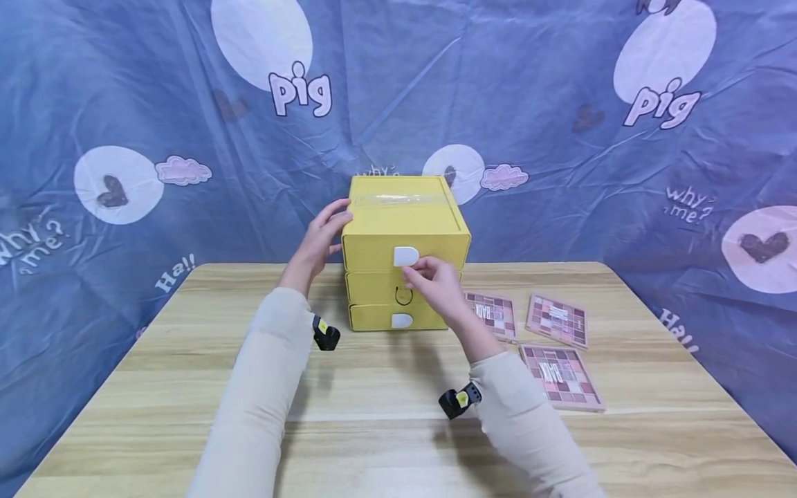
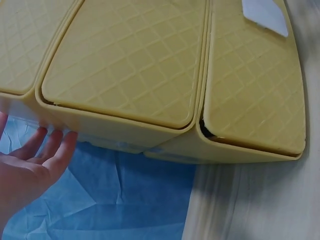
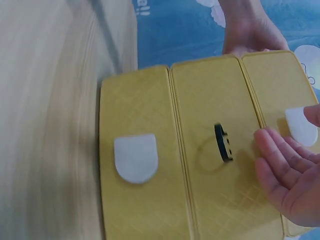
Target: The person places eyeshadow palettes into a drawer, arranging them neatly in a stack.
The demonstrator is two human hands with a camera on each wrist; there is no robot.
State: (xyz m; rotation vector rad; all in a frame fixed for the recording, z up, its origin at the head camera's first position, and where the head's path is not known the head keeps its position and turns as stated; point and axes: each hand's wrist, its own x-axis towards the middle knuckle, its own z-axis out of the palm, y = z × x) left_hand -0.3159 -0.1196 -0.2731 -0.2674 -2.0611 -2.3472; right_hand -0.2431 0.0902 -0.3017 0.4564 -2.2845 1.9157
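**Head view: left hand (image 1: 322,235) and right hand (image 1: 438,282) at a yellow, boxy, plastic-looking drawer unit (image 1: 401,220)**

We see the drawer unit directly before both hands, upright on a pale, wood-grained tabletop (image 1: 373,422). The left hand is unclenched, its extended fingertips touching the unit's side wall. The right hand is at the top drawer, thumb and fingertips by a white, rounded tab (image 1: 406,256); we cannot tell whether they pinch it or merely touch it.

Below the right hand's fingers, we find a thin, dark ring-shaped pull (image 1: 404,296) on the middle drawer and, lower still, a second white, rounded tab (image 1: 401,320). To the right of the right hand lie three flat, square, pinkish palettes (image 1: 562,377) with patterned lids, near one another. Behind both hands hangs a creased blue cloth (image 1: 398,90) printed with pale circles, hearts and lettering.
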